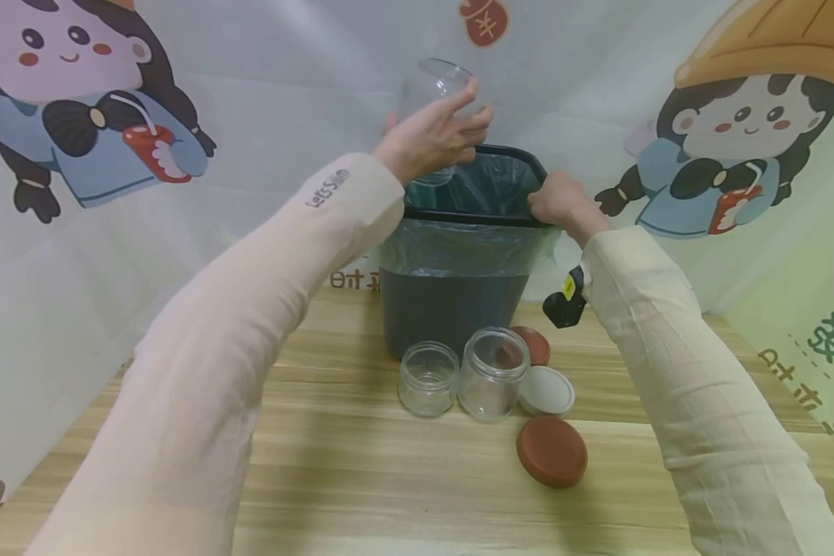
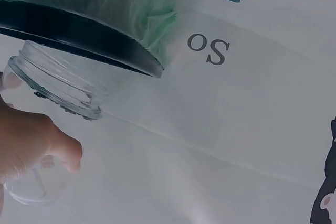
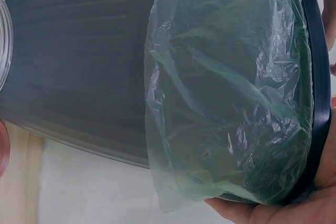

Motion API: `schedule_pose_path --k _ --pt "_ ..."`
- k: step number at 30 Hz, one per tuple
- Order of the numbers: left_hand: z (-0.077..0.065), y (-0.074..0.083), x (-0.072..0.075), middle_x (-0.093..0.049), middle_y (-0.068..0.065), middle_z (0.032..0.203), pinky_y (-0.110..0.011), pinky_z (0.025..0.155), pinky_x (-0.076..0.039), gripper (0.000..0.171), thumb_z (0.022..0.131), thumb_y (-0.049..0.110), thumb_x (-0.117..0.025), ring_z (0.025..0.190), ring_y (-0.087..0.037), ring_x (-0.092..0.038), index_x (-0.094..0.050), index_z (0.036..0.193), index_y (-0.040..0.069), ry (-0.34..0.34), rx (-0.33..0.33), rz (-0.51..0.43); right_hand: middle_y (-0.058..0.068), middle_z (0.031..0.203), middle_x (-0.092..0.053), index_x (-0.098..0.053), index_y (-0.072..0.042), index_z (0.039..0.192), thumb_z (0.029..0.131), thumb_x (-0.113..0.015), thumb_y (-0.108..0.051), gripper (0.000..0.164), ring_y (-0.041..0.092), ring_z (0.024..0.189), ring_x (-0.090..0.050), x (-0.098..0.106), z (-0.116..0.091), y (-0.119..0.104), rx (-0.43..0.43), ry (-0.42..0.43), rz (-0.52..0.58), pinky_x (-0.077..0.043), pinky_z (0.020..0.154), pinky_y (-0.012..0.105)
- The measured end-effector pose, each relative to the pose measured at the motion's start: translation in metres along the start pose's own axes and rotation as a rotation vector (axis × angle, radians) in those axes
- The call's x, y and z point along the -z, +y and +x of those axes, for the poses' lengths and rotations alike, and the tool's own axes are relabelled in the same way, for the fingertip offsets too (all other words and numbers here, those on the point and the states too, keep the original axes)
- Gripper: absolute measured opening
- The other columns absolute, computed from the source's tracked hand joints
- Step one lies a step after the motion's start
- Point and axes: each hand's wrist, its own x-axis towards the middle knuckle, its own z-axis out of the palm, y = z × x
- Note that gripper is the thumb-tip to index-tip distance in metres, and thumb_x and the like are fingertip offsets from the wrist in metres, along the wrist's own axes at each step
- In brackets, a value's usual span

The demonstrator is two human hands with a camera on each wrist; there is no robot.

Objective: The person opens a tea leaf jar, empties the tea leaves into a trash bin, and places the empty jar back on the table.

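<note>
My left hand grips a clear glass jar, tilted upside down over the left side of a dark grey trash bin. Dark specks cling along the jar's threaded mouth in the left wrist view, close by the bin's black rim. At the bin's right corner, my right hand holds the rim, fingers curled over it. A thin green bag lines the bin and folds down over its outside.
Before the bin stand two lidless glass jars, the right one taller. Beside them lie a white lid and two reddish-brown lids, one nearer and one behind. A printed cloth hangs behind the wooden table.
</note>
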Motion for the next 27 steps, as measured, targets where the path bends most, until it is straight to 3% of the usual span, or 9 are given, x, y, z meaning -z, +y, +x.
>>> schedule_pose_path --k 4,14,18,23,27 --pt "0.001 0.001 0.002 -0.023 -0.025 0.135 -0.052 0.099 -0.022 0.091 0.055 0.001 -0.079 0.127 -0.036 -0.016 -0.027 0.13 0.003 -0.014 -0.009 0.048 -0.002 0.05 -0.021 -0.031 -0.01 0.055 0.094 -0.029 -0.012 0.039 0.01 0.045 -0.021 0.001 -0.001 -0.002 -0.01 -0.003 -0.005 -0.029 0.054 0.026" --pt "-0.003 0.005 -0.001 -0.024 -0.021 0.137 -0.053 0.1 -0.021 0.088 0.056 -0.002 -0.078 0.129 -0.035 -0.016 -0.03 0.13 0.006 0.025 -0.044 0.002 -0.001 0.053 -0.023 -0.032 -0.009 0.057 0.094 -0.03 -0.013 0.038 0.011 0.046 -0.023 0.0 -0.001 -0.002 -0.009 0.001 -0.024 -0.031 0.059 0.029" --pt "-0.005 0.001 -0.004 -0.024 -0.018 0.139 -0.052 0.102 -0.02 0.086 0.062 -0.002 -0.076 0.13 -0.033 -0.015 -0.029 0.133 0.01 0.041 0.007 -0.143 -0.002 0.051 -0.021 -0.031 -0.01 0.055 0.094 -0.029 -0.012 0.039 0.01 0.045 -0.021 0.0 -0.001 -0.001 -0.002 -0.002 -0.012 -0.03 0.057 0.027" --pt "-0.011 -0.008 -0.009 -0.019 -0.014 0.145 -0.052 0.105 -0.015 0.078 0.077 0.002 -0.066 0.133 -0.031 -0.01 -0.022 0.139 0.016 0.012 0.144 -0.392 -0.003 0.049 -0.019 -0.03 -0.01 0.054 0.094 -0.029 -0.012 0.04 0.01 0.044 -0.019 0.0 0.0 0.0 -0.003 -0.003 -0.01 -0.028 0.053 0.026" --pt "-0.015 -0.015 -0.012 -0.016 -0.013 0.146 -0.053 0.106 -0.012 0.076 0.08 -0.004 -0.06 0.134 -0.03 -0.007 -0.018 0.14 0.017 -0.004 0.264 -0.608 -0.003 0.049 -0.019 -0.03 -0.01 0.054 0.093 -0.029 -0.011 0.039 0.009 0.044 -0.018 0.0 0.0 0.0 -0.01 -0.002 0.0 -0.027 0.05 0.025"
